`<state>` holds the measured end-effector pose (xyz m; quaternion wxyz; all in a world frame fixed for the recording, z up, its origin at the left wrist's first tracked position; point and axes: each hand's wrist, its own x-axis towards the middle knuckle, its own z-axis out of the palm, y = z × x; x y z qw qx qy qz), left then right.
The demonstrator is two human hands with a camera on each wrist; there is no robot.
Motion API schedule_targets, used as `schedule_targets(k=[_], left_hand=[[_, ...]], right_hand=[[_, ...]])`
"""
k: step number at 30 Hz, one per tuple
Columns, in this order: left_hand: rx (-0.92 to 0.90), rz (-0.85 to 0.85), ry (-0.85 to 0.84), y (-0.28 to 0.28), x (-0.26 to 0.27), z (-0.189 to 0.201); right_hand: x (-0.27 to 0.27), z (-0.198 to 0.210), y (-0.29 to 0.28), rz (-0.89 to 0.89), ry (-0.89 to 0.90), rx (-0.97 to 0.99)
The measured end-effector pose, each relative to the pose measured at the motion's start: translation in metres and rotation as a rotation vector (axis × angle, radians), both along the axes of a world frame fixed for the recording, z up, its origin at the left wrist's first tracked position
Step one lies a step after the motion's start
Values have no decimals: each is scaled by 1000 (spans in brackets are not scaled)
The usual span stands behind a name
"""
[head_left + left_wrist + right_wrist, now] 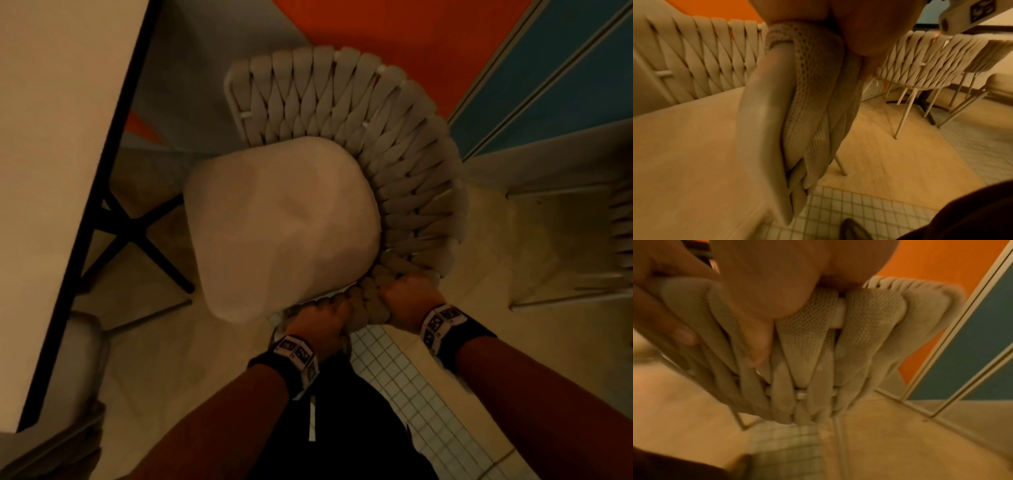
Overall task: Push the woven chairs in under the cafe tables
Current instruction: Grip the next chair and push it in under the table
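A cream woven chair (342,113) with a pale seat cushion (281,226) stands in the middle of the head view, its seat turned toward the cafe table (51,137) on the left. My left hand (322,322) and right hand (407,301) grip the near end of its woven back rim, side by side. In the left wrist view the woven chair back (813,97) hangs under my left hand (859,32). In the right wrist view my right hand (764,296) curls over the woven straps (865,331). The chair stands outside the table edge.
The table's black cross base (137,236) stands under it. Another chair cushion (82,359) sits at the lower left, partly under the table. A second woven chair (616,240) is at the right edge. An orange and blue wall (513,68) is beyond. More chairs (931,61) stand behind.
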<state>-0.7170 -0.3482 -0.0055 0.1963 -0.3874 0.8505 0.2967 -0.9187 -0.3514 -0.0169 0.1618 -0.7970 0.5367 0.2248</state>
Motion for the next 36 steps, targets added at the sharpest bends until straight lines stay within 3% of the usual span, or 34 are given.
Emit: schedule_targets(k=[4, 8, 14, 17, 20, 24, 26, 29, 32, 36], left_hand=[[-16, -68, -25, -25, 65, 4], [-37, -133, -119, -57, 124, 5], [-59, -96, -180, -82, 153, 16], [-77, -87, -181, -76, 138, 21], [-59, -20, -114, -62, 109, 21], [-57, 17, -83, -48, 76, 15], [-59, 33, -97, -45, 69, 9], [-73, 85, -92, -45, 68, 1], [-125, 62, -76, -45, 68, -5], [-157, 19, -119, -46, 72, -3]], right_hand=[[68, -9, -5, -114, -35, 121], [129, -3, -15, -182, -153, 106], [132, 24, -25, -172, -322, 88], [102, 32, -8, -363, -459, -78], [70, 40, 11, -713, -564, -363], [42, 36, 12, -1293, -681, -301], [33, 28, 3, -1496, -745, -222], [26, 17, -16, -1618, -854, -135], [30, 9, -36, -1602, -964, -154], [43, 4, -50, -1599, -913, -180]])
